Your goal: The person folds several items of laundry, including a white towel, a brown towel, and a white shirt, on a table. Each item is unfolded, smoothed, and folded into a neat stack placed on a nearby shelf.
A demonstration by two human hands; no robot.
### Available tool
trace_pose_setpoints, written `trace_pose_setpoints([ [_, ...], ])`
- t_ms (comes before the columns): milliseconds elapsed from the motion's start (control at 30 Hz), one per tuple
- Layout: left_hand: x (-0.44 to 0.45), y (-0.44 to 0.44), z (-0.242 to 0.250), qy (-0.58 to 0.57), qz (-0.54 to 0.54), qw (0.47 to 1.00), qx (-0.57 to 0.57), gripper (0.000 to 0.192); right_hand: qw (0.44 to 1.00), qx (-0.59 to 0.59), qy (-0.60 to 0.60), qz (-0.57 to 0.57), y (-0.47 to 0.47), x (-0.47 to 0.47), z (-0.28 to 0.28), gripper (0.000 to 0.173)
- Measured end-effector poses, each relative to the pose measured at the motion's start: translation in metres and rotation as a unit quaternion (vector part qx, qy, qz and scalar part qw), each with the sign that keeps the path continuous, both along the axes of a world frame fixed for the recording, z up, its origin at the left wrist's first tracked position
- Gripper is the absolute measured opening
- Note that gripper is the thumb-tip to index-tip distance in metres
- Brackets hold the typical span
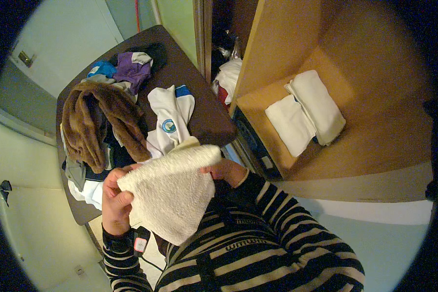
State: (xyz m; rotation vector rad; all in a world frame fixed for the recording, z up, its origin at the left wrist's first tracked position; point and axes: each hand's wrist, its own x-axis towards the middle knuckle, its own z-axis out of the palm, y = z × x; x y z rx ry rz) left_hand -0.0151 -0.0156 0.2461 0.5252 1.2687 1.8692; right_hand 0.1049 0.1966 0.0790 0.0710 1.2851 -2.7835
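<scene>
A cream terry towel (171, 193) hangs between my two hands in front of my chest, its upper edge folded over into a thick roll. My left hand (118, 199) pinches the towel's left edge, thumb in front and fingers behind. At the other end, my right hand (222, 171) grips the towel near the roll; its fingers are partly hidden by the cloth. Just beyond the towel, a white garment (171, 113) with a round blue-green badge and a blue band lies loosely on the dark brown tabletop (208, 124).
A brown plush cloth (87, 124) covers part of a clothes pile on the table's left. Purple clothing (133, 73) and a blue item (102, 68) lie behind it. On the right, folded white cloths (315, 106) sit in an open wooden cabinet (372, 135).
</scene>
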Motion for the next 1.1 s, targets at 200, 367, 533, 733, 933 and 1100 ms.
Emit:
trace_pose_setpoints([
  [200,-0.031,0.006,-0.028,0.152,0.073,0.981,-0.100,0.028,0.987,0.115,-0.106,-0.025,0.025,0.018,0.007,0.085],
  [367,-0.032,0.006,-0.053,0.341,0.055,0.933,-0.104,0.032,0.991,0.130,0.033,-0.007,0.025,0.020,0.019,0.064],
  [533,-0.025,0.011,-0.067,0.236,0.046,0.968,-0.070,0.036,0.944,0.292,-0.051,-0.144,0.004,0.016,0.018,0.038],
  [733,-0.030,0.001,-0.088,0.139,0.013,0.989,-0.051,0.072,0.977,0.099,-0.037,-0.183,0.001,0.010,0.030,0.042],
  [933,-0.010,0.005,-0.115,0.034,0.028,0.983,-0.177,0.041,0.958,-0.112,-0.155,-0.215,0.010,0.010,0.030,0.045],
  [1100,-0.018,0.005,-0.104,-0.111,0.005,0.984,-0.139,0.033,0.951,-0.168,-0.226,-0.130,-0.007,0.024,0.015,0.058],
])
